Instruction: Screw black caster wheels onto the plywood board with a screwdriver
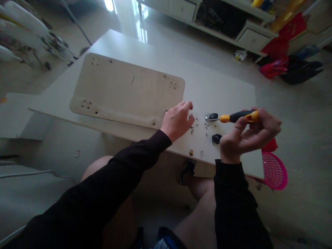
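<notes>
The right hand (247, 136) held a yellow and black screwdriver (237, 117) in bent fingers, over the white table (220, 83). The shaft pointed to 1 black caster (213, 116); whether they touched, I could not tell. The left hand (177, 120), thumb and forefinger slightly apart, was at the corner of the pale board (127, 90), beside scattered screws (192, 131).

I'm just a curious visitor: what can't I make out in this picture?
In the head view:
- Pale board: near right corner hidden by the left hand.
- Screwdriver: tip too small and blurred to tell whether it touches the upper wheel.
- Lower wheel: right side hidden by the right hand.
- Screws: heads too small to read.
- White cabinet: top cut off by the picture's edge.
</notes>
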A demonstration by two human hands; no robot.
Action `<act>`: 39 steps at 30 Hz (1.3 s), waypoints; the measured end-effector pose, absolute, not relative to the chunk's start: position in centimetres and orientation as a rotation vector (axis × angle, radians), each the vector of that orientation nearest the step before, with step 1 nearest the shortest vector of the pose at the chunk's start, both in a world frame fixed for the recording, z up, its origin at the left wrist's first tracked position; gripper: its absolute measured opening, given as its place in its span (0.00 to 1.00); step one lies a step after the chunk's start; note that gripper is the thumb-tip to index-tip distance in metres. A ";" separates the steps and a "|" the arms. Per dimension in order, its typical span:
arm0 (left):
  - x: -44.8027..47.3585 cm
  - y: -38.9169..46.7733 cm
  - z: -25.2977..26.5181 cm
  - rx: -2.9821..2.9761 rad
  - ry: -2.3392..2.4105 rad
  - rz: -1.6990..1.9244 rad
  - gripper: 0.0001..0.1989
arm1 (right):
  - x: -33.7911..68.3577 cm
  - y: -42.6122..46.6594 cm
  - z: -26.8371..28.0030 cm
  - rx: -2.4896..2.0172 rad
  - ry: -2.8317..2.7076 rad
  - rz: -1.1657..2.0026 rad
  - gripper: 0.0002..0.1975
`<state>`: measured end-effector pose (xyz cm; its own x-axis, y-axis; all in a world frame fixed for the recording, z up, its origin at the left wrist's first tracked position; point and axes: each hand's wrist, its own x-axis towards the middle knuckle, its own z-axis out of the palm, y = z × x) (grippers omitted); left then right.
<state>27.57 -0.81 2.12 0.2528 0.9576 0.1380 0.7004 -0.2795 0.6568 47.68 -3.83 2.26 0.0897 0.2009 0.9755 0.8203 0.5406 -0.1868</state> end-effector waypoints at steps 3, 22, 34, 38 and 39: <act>31.5 -3.5 -0.2 1.874 1.433 0.524 0.08 | 48.7 -4.6 2.2 -0.966 -1.396 -0.571 0.19; 33.6 -2.5 -9.4 1.706 1.627 0.280 0.06 | 52.7 -6.2 1.9 -1.038 -1.300 -0.547 0.20; 34.0 -2.4 -8.8 1.765 1.465 0.224 0.04 | 52.3 -6.2 2.0 -1.060 -1.216 -0.474 0.19; 33.9 -2.9 -7.7 1.650 1.236 0.332 0.06 | 52.5 -5.7 2.0 -1.063 -1.098 -0.412 0.17; 33.8 -3.1 -7.4 1.612 1.173 0.393 0.06 | 52.7 -5.5 1.9 -1.060 -1.069 -0.404 0.17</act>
<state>33.82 -3.09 -7.36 0.4646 0.8348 -0.2955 0.4885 0.0368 0.8718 52.67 -5.54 1.90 0.4689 0.2019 0.8599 0.7197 0.4771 -0.5045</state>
